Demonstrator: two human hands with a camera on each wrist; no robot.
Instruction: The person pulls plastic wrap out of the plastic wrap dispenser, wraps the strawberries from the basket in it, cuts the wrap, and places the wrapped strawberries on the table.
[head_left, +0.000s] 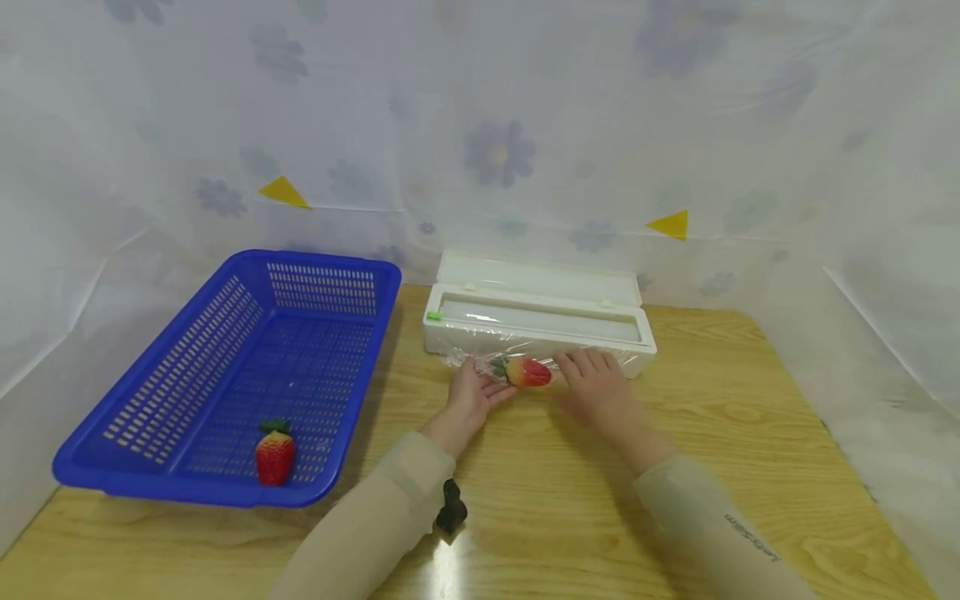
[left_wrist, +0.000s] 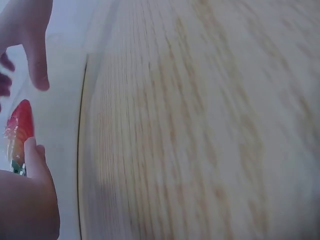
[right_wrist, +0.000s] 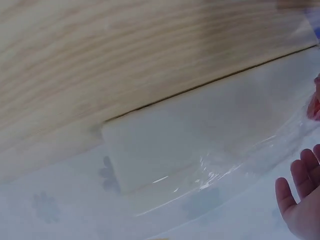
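Observation:
A toy-like red and yellow strawberry point(head_left: 528, 372) with green leaves lies in clear plastic film point(head_left: 457, 357) at the front of a long white box point(head_left: 637, 358). My left hand point(head_left: 470, 398) holds the strawberry by its leafy end, its fingers along the near side, as the left wrist view also shows. Just right of the red tip is my right hand point(head_left: 600, 396), its fingers spread a little and apart from the fruit. In the right wrist view, film stretches along the box beside the right hand point(right_wrist: 302, 200). Whether those fingers touch film is unclear.
A blue plastic basket point(head_left: 345, 400) stands on the left with another strawberry point(head_left: 274, 458) in its near corner. The white box's lid point(head_left: 536, 279) is raised at the back. A flowered white sheet point(head_left: 495, 108) surrounds the wooden table point(head_left: 720, 392).

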